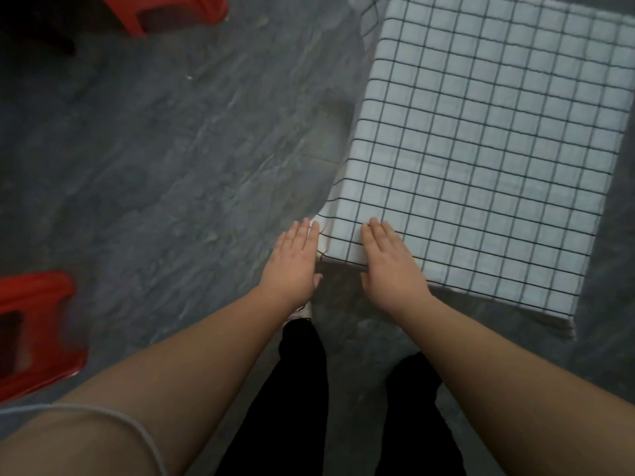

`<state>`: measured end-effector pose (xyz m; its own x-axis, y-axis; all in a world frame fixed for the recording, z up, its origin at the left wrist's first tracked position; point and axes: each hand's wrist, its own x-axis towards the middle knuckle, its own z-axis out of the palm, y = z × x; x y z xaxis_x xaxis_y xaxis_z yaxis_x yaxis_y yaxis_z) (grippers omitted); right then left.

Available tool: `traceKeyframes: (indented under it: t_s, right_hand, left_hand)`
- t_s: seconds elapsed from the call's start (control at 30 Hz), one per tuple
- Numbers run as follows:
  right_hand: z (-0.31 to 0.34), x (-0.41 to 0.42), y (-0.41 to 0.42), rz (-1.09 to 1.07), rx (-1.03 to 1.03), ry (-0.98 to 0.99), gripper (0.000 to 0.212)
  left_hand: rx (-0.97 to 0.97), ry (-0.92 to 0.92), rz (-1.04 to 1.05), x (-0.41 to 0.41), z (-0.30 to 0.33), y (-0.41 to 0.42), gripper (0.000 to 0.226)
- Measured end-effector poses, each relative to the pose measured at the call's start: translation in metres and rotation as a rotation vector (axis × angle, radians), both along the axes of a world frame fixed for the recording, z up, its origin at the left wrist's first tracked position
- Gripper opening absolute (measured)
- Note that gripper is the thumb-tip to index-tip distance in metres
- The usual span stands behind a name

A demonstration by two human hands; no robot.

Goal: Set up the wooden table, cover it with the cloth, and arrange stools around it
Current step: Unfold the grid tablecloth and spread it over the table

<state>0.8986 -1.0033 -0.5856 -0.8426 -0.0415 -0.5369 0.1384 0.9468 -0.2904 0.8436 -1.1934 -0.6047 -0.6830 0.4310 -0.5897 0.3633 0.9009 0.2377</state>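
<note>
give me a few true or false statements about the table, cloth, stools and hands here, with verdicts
1. The checked cloth covers the table top. True.
2. Both hands are curled tight around the cloth. False: the left hand and right hand have straight fingers, flat at the cloth's near corner.
3. Two red stools show, one at the upper left and one at the left edge. True.
4. Both red stools are tucked against the table. False: they stand apart from it on the grey floor.
5. The cloth is plain blue. False: it is white with a dark grid.
</note>
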Motion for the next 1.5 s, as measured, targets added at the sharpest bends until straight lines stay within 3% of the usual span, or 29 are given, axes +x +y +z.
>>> traceKeyframes:
  t_s: [0.17, 0.47, 0.7, 0.83, 1.1, 1.37, 1.5]
  right_hand:
    - [-0.023, -0.022, -0.018, 0.027, 0.056, 0.011, 0.089]
    - [-0.047, -0.008, -0.022, 0.034, 0.129, 0.132, 0.087]
    - [-0.054, -0.006, -0.024, 0.035, 0.164, 0.142, 0.091]
    - [-0.054, -0.006, -0.025, 0.042, 0.166, 0.130, 0.090]
    - [-0.061, -0.004, -0.023, 0.058, 0.167, 0.148, 0.093]
    - [-0.067, -0.002, -0.026, 0.032, 0.170, 0.175, 0.091]
    - [-0.068, -0.002, -0.026, 0.043, 0.162, 0.178, 0.096]
  left_hand:
    - [0.077, -0.079, -0.052, -0.012, -0.042, -0.003, 0.090]
    - [0.261, -0.040, -0.021, -0.002, -0.090, 0.008, 0.066]
    - [0.146, -0.166, 0.099, -0.008, -0.081, 0.012, 0.064]
    - [0.247, -0.191, 0.154, -0.008, -0.077, 0.012, 0.057]
    - [0.076, -0.232, -0.001, -0.015, -0.104, -0.004, 0.067]
    - [0.153, -0.333, 0.167, -0.012, -0.106, -0.006, 0.058]
    - [0.056, -0.339, 0.198, -0.009, -0.114, -0.018, 0.065]
